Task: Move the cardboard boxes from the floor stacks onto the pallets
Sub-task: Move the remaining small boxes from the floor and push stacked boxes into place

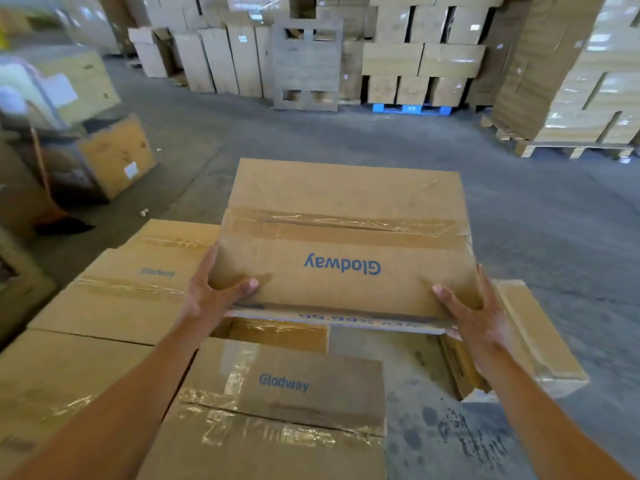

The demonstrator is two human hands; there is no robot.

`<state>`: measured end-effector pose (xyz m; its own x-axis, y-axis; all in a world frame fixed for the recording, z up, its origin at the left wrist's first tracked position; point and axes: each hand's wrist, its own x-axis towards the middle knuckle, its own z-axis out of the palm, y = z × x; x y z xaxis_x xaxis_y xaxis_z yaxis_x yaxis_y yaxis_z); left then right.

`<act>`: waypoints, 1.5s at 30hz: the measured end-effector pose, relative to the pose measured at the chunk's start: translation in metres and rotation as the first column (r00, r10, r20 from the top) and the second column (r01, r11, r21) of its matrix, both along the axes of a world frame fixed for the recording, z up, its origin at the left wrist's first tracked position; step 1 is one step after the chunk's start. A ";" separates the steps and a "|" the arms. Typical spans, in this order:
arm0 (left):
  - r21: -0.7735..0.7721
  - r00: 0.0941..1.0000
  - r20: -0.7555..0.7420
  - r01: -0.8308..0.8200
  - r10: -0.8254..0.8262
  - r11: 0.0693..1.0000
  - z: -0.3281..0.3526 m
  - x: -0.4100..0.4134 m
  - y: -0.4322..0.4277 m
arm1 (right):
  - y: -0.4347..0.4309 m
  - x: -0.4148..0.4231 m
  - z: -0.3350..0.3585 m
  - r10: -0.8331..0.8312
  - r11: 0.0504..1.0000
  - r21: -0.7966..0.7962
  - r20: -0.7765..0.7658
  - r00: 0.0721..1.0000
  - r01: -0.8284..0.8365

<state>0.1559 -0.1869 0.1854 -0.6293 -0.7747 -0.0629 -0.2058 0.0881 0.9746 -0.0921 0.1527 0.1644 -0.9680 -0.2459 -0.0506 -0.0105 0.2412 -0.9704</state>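
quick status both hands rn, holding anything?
Left hand: grips the near left corner of the Glodway box, thumb on top.
Right hand: grips the same box's near right corner, thumb on top.

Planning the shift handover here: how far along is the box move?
Done: stacked boxes already sit on the wooden pallet at right; whether from this job is unclear. In hand: the left hand and right hand grip one Glodway box, lifted. Left: at least four floor boxes below it.
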 end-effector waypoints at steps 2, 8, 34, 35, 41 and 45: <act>0.004 1.000 0.013 -0.022 0.022 1.000 -0.009 -0.004 -0.013 | -0.016 -0.012 -0.019 0.014 0.999 0.042 0.018 1.000 -0.015; 0.081 0.993 0.114 -0.043 0.034 0.996 -0.049 -0.023 -0.057 | -0.058 -0.018 -0.052 -0.018 0.991 0.132 0.103 0.995 0.004; 0.086 0.904 0.420 0.053 -0.085 0.995 -0.203 -0.003 -0.158 | -0.149 0.015 -0.173 -0.046 0.837 0.541 0.219 0.975 -0.082; 0.076 0.891 0.446 0.055 -0.083 0.996 -0.204 0.000 -0.159 | -0.150 0.016 -0.173 -0.037 0.835 0.543 0.223 0.974 -0.093; -0.003 0.801 0.597 0.052 -0.040 0.999 -0.215 0.020 -0.169 | -0.159 0.024 -0.182 0.013 0.836 0.527 0.263 0.965 -0.154; -0.073 0.754 0.657 0.047 0.013 0.996 -0.226 0.026 -0.177 | -0.158 0.019 -0.197 0.030 0.799 0.566 0.302 0.953 -0.204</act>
<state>0.1817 -0.3636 -0.0410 -0.4693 -0.7851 -0.4041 -0.7899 0.1688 0.5895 -0.0726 -0.0056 -0.0322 -0.8609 -0.1953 -0.4698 0.1579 0.7752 -0.6116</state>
